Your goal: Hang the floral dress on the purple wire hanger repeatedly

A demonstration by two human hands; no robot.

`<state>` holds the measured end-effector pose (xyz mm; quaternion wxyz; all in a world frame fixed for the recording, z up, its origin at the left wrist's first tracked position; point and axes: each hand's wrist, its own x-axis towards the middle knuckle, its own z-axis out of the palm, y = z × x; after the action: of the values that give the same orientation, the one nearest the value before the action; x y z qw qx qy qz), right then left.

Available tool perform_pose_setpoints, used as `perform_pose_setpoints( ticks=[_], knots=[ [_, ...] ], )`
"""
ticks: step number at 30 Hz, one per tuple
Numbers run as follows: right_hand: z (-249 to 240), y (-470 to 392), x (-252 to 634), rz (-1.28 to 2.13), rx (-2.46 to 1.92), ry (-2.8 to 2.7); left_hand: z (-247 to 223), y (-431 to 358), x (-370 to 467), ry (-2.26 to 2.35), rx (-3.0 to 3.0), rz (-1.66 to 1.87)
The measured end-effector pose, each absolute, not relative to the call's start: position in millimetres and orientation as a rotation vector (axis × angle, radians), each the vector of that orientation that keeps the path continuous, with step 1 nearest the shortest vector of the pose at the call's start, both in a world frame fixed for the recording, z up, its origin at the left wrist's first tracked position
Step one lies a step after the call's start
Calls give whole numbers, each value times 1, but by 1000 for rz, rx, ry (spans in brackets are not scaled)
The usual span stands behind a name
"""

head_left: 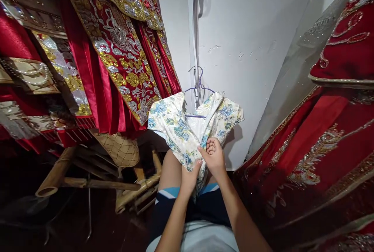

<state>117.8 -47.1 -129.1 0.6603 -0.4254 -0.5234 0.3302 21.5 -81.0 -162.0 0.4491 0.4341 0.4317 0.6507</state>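
and there it was, the cream-white, short-sleeved blouse of thin, creased cloth [179,129], hung on a slim purple wire hanger [201,76] before the smooth, pale wall [242,22], its lower front in both hands! blue blooms with yellowish-green sprigs ran all over it; the neckline fell in a deep v, baring a whitish inside. the right hand [215,157] had thumb and forefinger pinching the front edge, the other fingers curled in. the left hand [190,178] laid its thumb on the cloth, fingers hidden behind; whether they pinched, i couldn't tell. to the left, a shiny red pleated skirt with gold and silver embroidery [131,78]! below it, round, hollow bamboo poles [60,168]; to the right, a deep-red beaded gown [315,158].
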Motion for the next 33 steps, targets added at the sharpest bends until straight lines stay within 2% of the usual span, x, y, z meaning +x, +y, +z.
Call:
perform_pose_setpoints(
  ticks=[13,28,33],
  knots=[
    [-132,-68,139,485,-1028,-1182,-161,-91,42,1070,1265,1518],
    [-128,-67,143,776,-1074,-1130,-162,-93,43,1131,1254,1566],
    [-114,-77,151,814,-1090,-1123,-155,-84,13,1196,1136,1526]
  ],
)
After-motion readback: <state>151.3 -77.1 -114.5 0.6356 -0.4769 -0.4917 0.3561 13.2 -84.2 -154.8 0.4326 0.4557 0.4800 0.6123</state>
